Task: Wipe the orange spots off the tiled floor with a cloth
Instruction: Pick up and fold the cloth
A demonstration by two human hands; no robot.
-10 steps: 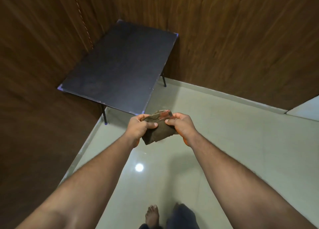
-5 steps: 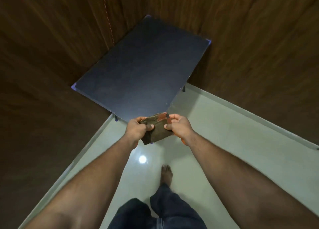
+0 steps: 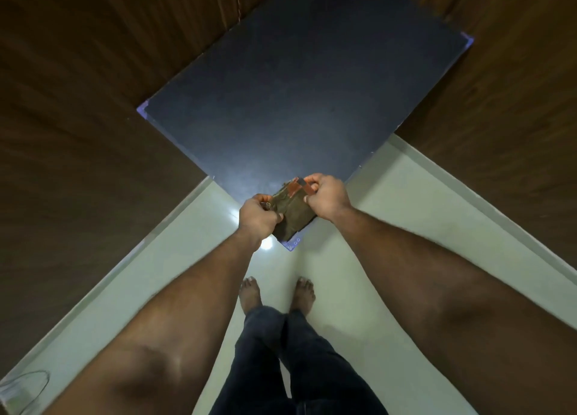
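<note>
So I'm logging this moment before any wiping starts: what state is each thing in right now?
cloth: folded, held in the air above the table's near corner, orange-red patch at its far end
left hand: grips the cloth's left edge
right hand: pinches the cloth's far end
table: standing in the corner, top bare
floor: glossy, no orange spots visible here
feet: bare, flat on the floor
</note>
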